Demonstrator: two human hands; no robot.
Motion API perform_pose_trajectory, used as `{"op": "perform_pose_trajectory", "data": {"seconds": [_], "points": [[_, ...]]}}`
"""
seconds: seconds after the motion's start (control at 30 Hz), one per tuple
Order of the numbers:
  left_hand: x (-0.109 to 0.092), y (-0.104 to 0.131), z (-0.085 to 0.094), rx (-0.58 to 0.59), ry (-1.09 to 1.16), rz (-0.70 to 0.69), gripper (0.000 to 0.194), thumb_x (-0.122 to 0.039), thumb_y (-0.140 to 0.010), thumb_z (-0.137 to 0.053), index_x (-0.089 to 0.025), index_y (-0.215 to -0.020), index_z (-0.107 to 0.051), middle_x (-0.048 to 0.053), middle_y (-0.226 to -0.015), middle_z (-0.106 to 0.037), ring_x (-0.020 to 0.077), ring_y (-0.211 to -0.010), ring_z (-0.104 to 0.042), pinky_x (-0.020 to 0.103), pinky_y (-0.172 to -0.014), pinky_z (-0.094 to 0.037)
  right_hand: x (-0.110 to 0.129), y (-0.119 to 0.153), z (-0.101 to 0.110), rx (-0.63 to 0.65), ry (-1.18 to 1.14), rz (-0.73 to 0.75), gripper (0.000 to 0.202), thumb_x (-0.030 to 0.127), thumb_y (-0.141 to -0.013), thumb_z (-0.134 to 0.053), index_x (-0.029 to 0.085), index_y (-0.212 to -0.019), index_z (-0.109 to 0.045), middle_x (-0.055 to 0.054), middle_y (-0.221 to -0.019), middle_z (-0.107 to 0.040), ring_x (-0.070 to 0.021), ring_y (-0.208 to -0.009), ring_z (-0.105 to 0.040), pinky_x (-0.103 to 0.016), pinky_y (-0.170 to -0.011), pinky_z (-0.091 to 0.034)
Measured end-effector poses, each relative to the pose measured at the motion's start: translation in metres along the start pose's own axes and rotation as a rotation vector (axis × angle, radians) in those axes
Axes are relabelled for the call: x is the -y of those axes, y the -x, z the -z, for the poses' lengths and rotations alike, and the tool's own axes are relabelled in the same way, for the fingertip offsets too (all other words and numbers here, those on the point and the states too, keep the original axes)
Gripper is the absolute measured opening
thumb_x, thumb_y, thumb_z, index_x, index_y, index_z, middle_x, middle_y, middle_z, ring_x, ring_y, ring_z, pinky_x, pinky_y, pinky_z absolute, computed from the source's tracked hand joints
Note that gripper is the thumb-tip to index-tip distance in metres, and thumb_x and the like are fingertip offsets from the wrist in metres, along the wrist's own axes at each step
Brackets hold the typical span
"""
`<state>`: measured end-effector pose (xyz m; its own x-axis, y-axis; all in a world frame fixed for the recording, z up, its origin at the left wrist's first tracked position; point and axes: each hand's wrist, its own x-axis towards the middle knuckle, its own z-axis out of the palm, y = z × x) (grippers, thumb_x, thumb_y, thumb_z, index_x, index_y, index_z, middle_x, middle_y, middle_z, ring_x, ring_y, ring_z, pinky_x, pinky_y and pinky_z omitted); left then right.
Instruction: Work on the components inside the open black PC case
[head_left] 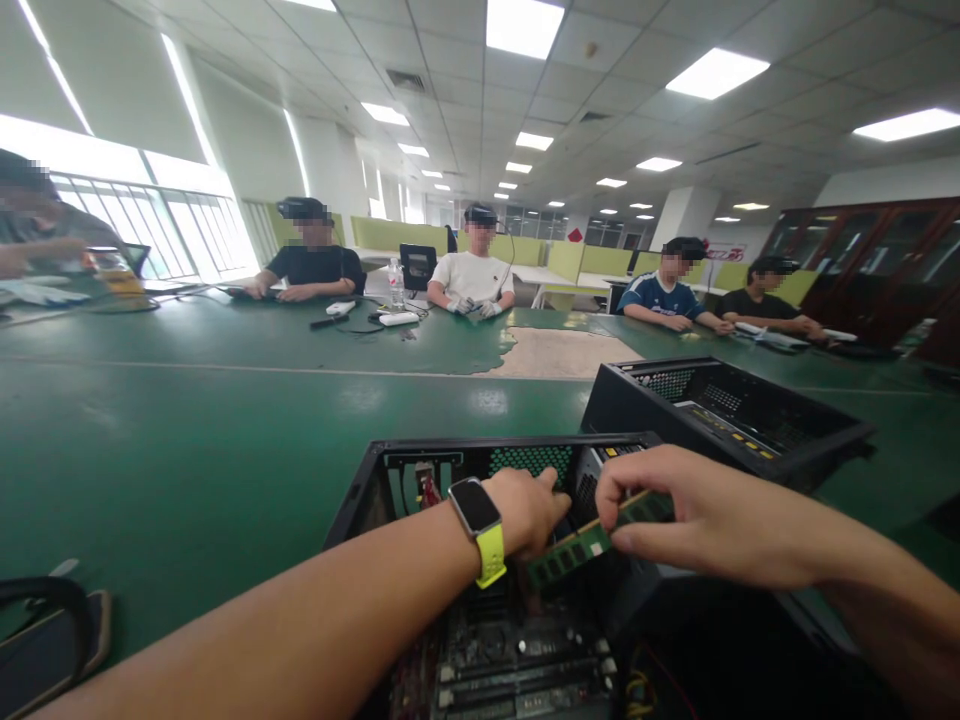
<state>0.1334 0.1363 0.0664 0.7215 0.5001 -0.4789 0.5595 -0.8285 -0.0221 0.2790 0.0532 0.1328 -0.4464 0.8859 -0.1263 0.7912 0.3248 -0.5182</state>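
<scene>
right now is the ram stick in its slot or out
Out. Both hands, left and right, hold the ram stick in the air above the motherboard inside the open case.

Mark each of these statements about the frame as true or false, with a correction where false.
1. Both hands hold a green memory stick over an open computer case. True: the left hand and the right hand each grip it.
2. The left wrist is bare. False: it wears a watch with a yellow-green strap.
3. A second black case lies on the table to the right. True.
4. The table has a red top. False: it is green.
5. A water bottle stands at the far side of the table. True.
</scene>
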Motion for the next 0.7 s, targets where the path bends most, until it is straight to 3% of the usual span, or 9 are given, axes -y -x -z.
{"op": "perform_pose_trajectory", "data": {"seconds": [0.1, 0.23, 0.37, 0.43, 0.53, 0.63, 0.7], "points": [[-0.004, -0.003, 0.001, -0.012, -0.029, -0.056, 0.089, -0.029, -0.052, -0.082, -0.017, -0.131, -0.043, 0.017, -0.131, -0.049, 0.0364, -0.108, -0.056, 0.045, -0.084, -0.05, -0.005, 0.005, 0.006, -0.092, -0.07, 0.001, 0.016, 0.018, -0.074, -0.062, 0.021, -0.089, -0.059, 0.003, -0.088, -0.063, -0.0137, -0.081, -0.055, -0.023, -0.071, -0.041], [-0.002, 0.011, 0.016, 0.053, 0.054, -0.111, 0.089, -0.037, -0.046, -0.085, -0.018, -0.126, -0.051, 0.014, -0.118, -0.062, 0.033, -0.099, -0.062, 0.041, -0.081, -0.052, -0.019, 0.009, 0.021, -0.221, -0.188, -0.107, 0.017, 0.031, -0.072, -0.069, 0.019, -0.081, -0.059, 0.003, -0.066, -0.057, -0.0108, -0.058, -0.049, -0.021, -0.05, -0.037], [0.003, 0.025, 0.028, 0.308, 0.425, -0.392, 0.078, -0.045, -0.05, -0.081, -0.022, -0.121, -0.059, 0.003, -0.109, -0.067, 0.0256, -0.097, -0.063, 0.03, -0.078, -0.053, -0.018, 0.01, 0.044, -0.496, -0.32, -0.062, 0.022, 0.04, -0.073, -0.068, 0.02, -0.078, -0.063, 0.003, -0.061, -0.053, -0.0083, -0.049, -0.042, -0.021, -0.044, -0.032], [0.008, 0.024, 0.029, 0.425, 0.514, -0.442, 0.078, -0.051, -0.053, -0.078, -0.021, -0.122, -0.058, 0.003, -0.11, -0.066, 0.024, -0.097, -0.063, 0.028, -0.075, -0.053, -0.007, 0.002, 0.051, -0.535, -0.232, -0.013, 0.026, 0.042, -0.076, -0.065, 0.019, -0.066, -0.059, 0.003, -0.055, -0.048, -0.0076, -0.047, -0.039, -0.022, -0.043, -0.03], [0.023, 0.023, 0.026, 0.408, 0.41, -0.262, 0.069, -0.055, -0.052, -0.077, -0.019, -0.11, -0.066, 0.005, -0.104, -0.068, 0.0264, -0.094, -0.063, 0.031, -0.074, -0.054, 0.014, -0.019, 0.048, -0.261, -0.11, 0.025, 0.034, 0.042, -0.083, -0.056, 0.019, -0.059, -0.054, 0.004, -0.051, -0.048, -0.0075, -0.045, -0.042, -0.021, -0.043, -0.033], [0.039, 0.027, 0.024, 0.298, 0.452, -0.096, 0.08, -0.049, -0.05, -0.08, -0.019, -0.121, -0.058, 0.009, -0.113, -0.064, 0.0269, -0.093, -0.063, 0.031, -0.068, -0.055, 0.022, -0.044, 0.037, 0.048, -0.218, 0.071, 0.022, 0.036, -0.084, -0.054, 0.017, -0.081, -0.064, -0.001, -0.077, -0.067, -0.0118, -0.062, -0.061, -0.021, -0.052, -0.044], [0.047, 0.032, 0.023, 0.241, 0.566, -0.077, 0.089, -0.043, -0.051, -0.08, -0.02, -0.13, -0.048, 0.011, -0.119, -0.06, 0.0267, -0.095, -0.063, 0.029, -0.064, -0.055, 0.015, -0.056, 0.027, 0.208, -0.305, 0.08, 0.029, 0.039, -0.081, -0.058, 0.016, -0.098, -0.064, -0.005, -0.093, -0.069, -0.0162, -0.078, -0.065, -0.022, -0.057, -0.047]]}}
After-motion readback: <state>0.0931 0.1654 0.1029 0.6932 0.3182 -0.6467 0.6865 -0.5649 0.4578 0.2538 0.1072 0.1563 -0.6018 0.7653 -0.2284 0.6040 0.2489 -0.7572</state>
